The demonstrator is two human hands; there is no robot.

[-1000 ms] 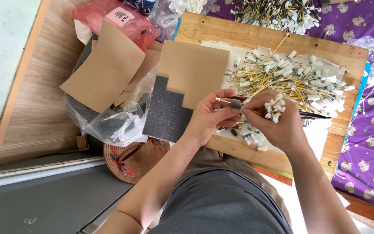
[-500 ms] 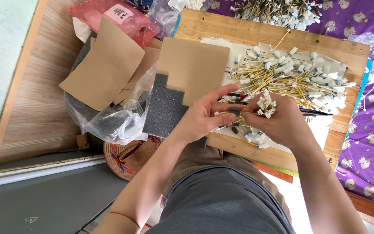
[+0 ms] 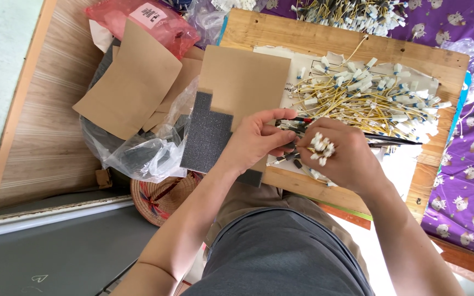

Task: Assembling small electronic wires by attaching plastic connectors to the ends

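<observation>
Bundle of white connectors (image 3: pixel 321 147) on thin yellow wires, clustered upright, held above the wooden worktop (image 3: pixel 325 41); one dark-tipped wire (image 3: pixel 294 121) pinched just beside it, near the loose wire pile (image 3: pixel 368 98)

Head-worn camera, looking steeply down

The single view looks from the person's head almost straight down over the lap, close to the left hand (image 3: pixel 256 140) and right hand (image 3: pixel 341 159). The wooden surface (image 3: pixel 325 41) fills the upper frame; floor and purple cloth (image 3: pixel 464 181) edge the sides.
</observation>
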